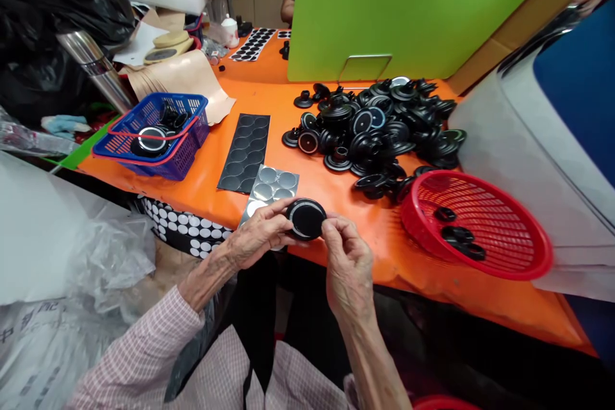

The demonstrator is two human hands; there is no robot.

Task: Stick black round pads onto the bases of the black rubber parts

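A round black plastic part [307, 219] with a pale ring on its face is held up over the front edge of the orange table [307, 173]. My left hand [259, 234] grips its left side between thumb and fingers. On its right rim, the thumb and fingers of my right hand [348, 256] are pinched; whether they also hold something small I cannot make out. Just behind my left hand lies a silver sheet of round stickers [275, 184], partly covered by that hand. Beside it is a black sheet of round stickers [245, 150].
A heap of black round parts [369, 128] spreads before a green panel [384, 6]. At right, a red basket [480, 218] holds several black pieces; at left, a blue basket [192, 109] holds more. A metal flask [96, 67] leans behind it. Another person's arm [287, 8] shows at the back.
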